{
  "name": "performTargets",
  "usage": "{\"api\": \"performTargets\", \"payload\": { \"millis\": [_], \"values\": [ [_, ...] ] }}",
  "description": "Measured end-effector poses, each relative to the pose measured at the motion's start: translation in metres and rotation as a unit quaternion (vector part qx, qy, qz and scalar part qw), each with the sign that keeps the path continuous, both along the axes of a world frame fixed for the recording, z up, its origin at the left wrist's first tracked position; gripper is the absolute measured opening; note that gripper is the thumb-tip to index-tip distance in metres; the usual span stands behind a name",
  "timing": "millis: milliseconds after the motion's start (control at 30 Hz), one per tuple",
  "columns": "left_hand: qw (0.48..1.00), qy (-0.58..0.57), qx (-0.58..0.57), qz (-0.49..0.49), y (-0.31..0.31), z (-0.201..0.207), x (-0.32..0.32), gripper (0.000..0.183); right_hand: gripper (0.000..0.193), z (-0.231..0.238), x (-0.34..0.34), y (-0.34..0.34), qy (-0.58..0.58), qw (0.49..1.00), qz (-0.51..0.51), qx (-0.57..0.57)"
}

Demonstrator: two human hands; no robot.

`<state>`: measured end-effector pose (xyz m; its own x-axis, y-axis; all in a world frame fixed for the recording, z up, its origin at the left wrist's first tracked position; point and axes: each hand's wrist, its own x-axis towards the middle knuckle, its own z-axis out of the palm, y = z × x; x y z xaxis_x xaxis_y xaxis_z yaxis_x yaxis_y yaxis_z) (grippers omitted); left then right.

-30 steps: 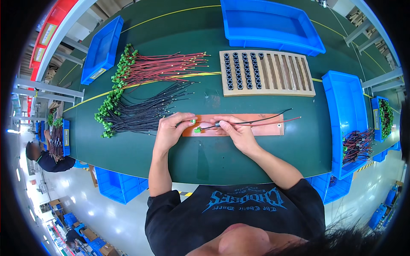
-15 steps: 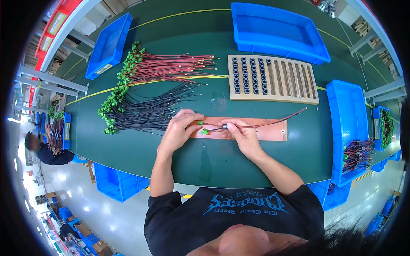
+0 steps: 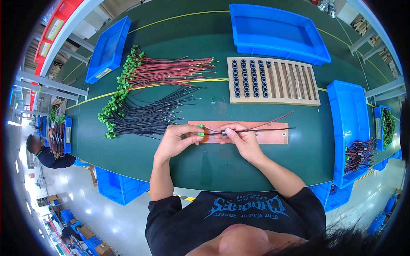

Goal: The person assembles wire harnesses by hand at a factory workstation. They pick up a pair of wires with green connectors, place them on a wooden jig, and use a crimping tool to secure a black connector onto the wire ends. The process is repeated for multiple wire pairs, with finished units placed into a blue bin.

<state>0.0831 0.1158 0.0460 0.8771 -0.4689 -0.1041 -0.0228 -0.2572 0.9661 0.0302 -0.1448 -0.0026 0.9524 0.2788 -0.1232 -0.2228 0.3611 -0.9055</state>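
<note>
My left hand point(image 3: 171, 141) pinches a green connector point(image 3: 200, 134) on the end of a black wire point(image 3: 277, 129). A second green connector, on a red wire point(image 3: 273, 118), lies just above, close to the fingertips. My right hand point(image 3: 244, 143) grips a small black ring core point(image 3: 224, 133) between thumb and fingers. Both wires run through or along the ring, partly hidden by the fingers, and stick out to the right. Beneath my hands lies an orange-brown strip board point(image 3: 273, 135).
Left of my hands lie piles of red wires point(image 3: 171, 70) and black wires point(image 3: 149, 113) with green connectors. Beyond stands a wooden rack point(image 3: 294, 81) with several black rings in slots. Blue bins point(image 3: 277, 32) stand at the back and right, one bin point(image 3: 348, 111) holding wire assemblies.
The black wire now extends far out to the right of my right hand beside the red one. My left fingers have shifted onto the black wire's connector.
</note>
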Motion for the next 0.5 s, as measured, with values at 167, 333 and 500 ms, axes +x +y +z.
{"api": "performTargets", "payload": {
  "millis": [167,333,500],
  "values": [
    [0.988,0.118,-0.09,0.044,0.0007,-0.011,0.0,0.021,0.026,-0.0015,-0.0003,0.0014,-0.026,0.999,0.002,-0.018],
    [0.999,0.018,0.005,0.033,0.0027,-0.0104,0.0028,0.022,0.024,-0.0009,0.001,0.0018,-0.033,0.999,-0.008,0.001],
    [0.998,-0.042,0.043,0.028,-0.0059,-0.0092,0.0035,0.02,0.024,-0.0042,0.0015,0.0009,-0.046,0.999,-0.009,-0.011]
  ]
}}
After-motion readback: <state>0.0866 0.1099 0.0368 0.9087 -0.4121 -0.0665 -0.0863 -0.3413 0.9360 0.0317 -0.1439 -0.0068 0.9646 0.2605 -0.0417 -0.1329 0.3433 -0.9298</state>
